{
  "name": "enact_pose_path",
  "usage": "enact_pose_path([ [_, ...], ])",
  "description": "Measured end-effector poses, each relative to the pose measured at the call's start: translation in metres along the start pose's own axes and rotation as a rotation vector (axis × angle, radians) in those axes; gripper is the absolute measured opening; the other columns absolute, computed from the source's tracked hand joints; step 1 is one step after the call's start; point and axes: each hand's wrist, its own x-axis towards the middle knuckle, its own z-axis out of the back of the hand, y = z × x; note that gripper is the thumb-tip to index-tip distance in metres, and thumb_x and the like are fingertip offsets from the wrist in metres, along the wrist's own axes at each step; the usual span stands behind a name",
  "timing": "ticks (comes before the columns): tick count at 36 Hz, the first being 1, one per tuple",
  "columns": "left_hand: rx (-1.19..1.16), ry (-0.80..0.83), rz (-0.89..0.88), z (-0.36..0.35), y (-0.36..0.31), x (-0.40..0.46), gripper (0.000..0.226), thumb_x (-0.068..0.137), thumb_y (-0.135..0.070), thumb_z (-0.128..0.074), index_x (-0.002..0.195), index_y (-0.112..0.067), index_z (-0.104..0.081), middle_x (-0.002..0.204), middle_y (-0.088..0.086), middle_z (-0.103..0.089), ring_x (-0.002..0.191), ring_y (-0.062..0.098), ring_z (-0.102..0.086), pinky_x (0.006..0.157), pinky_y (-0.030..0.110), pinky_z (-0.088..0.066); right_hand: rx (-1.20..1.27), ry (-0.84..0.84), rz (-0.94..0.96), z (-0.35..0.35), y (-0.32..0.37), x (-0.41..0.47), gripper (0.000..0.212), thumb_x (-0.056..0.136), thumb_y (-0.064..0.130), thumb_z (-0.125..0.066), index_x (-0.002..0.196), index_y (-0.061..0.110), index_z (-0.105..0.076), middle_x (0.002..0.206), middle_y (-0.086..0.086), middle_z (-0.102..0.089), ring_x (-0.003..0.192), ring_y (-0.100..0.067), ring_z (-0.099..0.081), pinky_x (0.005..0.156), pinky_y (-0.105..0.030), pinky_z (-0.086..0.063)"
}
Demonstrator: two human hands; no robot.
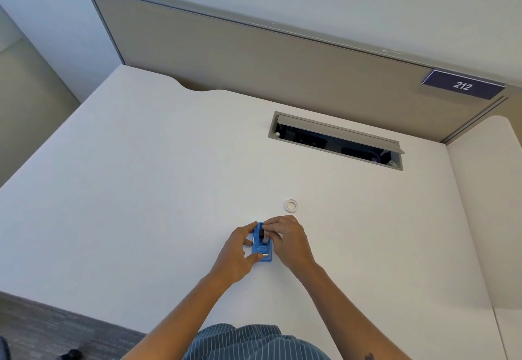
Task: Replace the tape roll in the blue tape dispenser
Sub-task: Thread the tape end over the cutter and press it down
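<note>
The blue tape dispenser (263, 249) lies on the white desk (141, 190), near its front middle. My left hand (236, 255) grips its left side, thumb near the front end. My right hand (286, 239) holds the right side, with its fingers pinched on a small dark part (264, 234) in the dispenser's top. Whether that part is the spool, I cannot tell. A small white tape roll (291, 206) lies flat on the desk just beyond my right hand, apart from it.
An open cable hatch (336, 140) with a raised grey lid is set into the desk farther back. A beige partition (254, 57) with a blue "212" sign (463, 85) stands behind. The desk's front edge drops to grey carpet (56, 328) at lower left.
</note>
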Motion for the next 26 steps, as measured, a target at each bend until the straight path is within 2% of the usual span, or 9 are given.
enact_pose_path([
  [7, 0.002, 0.010, 0.021, -0.0006, -0.0023, 0.0027, 0.085, 0.086, -0.022, -0.087, 0.156, -0.028, -0.040, 0.138, -0.010, -0.052, 0.111, 0.012, -0.064, 0.094, 0.025, -0.055, -0.002, -0.011, -0.012, 0.0000, 0.0028, 0.0007, 0.023, 0.096, 0.001, -0.066, 0.106, 0.012, -0.084, 0.110, 0.002, -0.080, 0.107, -0.020, -0.064, 0.091, -0.029, -0.055],
  [12, 0.009, 0.013, 0.025, -0.0010, -0.0017, 0.0032, 0.086, 0.086, -0.021, -0.087, 0.157, -0.026, -0.040, 0.143, -0.007, -0.053, 0.112, 0.013, -0.064, 0.098, 0.029, -0.056, 0.004, -0.015, -0.031, 0.0003, 0.0045, 0.0004, 0.022, 0.095, -0.001, -0.067, 0.103, 0.012, -0.084, 0.107, 0.001, -0.080, 0.104, -0.019, -0.064, 0.089, -0.024, -0.052],
  [15, 0.008, 0.011, 0.024, -0.0010, -0.0020, 0.0025, 0.085, 0.086, -0.022, -0.086, 0.156, -0.028, -0.040, 0.142, -0.008, -0.053, 0.112, 0.012, -0.064, 0.095, 0.026, -0.055, -0.009, -0.019, -0.045, -0.0009, 0.0050, 0.0001, 0.023, 0.095, 0.000, -0.066, 0.101, 0.013, -0.083, 0.105, 0.003, -0.079, 0.102, -0.017, -0.064, 0.086, -0.013, -0.044],
  [16, 0.007, 0.010, 0.023, -0.0011, -0.0024, 0.0022, 0.084, 0.086, -0.022, -0.086, 0.156, -0.028, -0.040, 0.142, -0.008, -0.053, 0.112, 0.012, -0.064, 0.095, 0.025, -0.054, -0.008, -0.019, -0.047, -0.0009, 0.0052, 0.0001, 0.022, 0.095, -0.001, -0.066, 0.101, 0.014, -0.083, 0.104, 0.003, -0.079, 0.101, -0.017, -0.064, 0.085, -0.013, -0.044],
  [20, 0.009, 0.011, 0.030, -0.0010, -0.0038, 0.0022, 0.084, 0.086, -0.022, -0.086, 0.157, -0.026, -0.040, 0.144, -0.007, -0.053, 0.113, 0.013, -0.064, 0.095, 0.025, -0.054, 0.012, -0.007, -0.060, 0.0002, 0.0072, -0.0003, 0.019, 0.092, 0.000, -0.070, 0.097, 0.014, -0.081, 0.101, 0.003, -0.077, 0.099, -0.018, -0.063, 0.085, -0.025, -0.053],
  [23, 0.008, 0.015, 0.030, -0.0008, -0.0042, 0.0020, 0.084, 0.086, -0.021, -0.086, 0.156, -0.026, -0.040, 0.145, -0.006, -0.053, 0.112, 0.013, -0.064, 0.096, 0.025, -0.054, -0.001, 0.019, -0.085, 0.0006, 0.0083, -0.0003, 0.015, 0.091, 0.003, -0.072, 0.096, 0.016, -0.078, 0.101, 0.004, -0.073, 0.100, -0.017, -0.061, 0.082, -0.012, -0.043],
  [26, 0.003, 0.016, 0.031, -0.0004, -0.0054, 0.0016, 0.083, 0.086, -0.020, -0.086, 0.156, -0.025, -0.041, 0.146, -0.005, -0.054, 0.112, 0.014, -0.064, 0.096, 0.026, -0.054, 0.000, 0.048, -0.105, 0.0012, 0.0083, -0.0015, 0.016, 0.090, 0.006, -0.074, 0.099, 0.019, -0.075, 0.103, 0.006, -0.070, 0.101, -0.015, -0.060, 0.080, -0.008, -0.039],
])
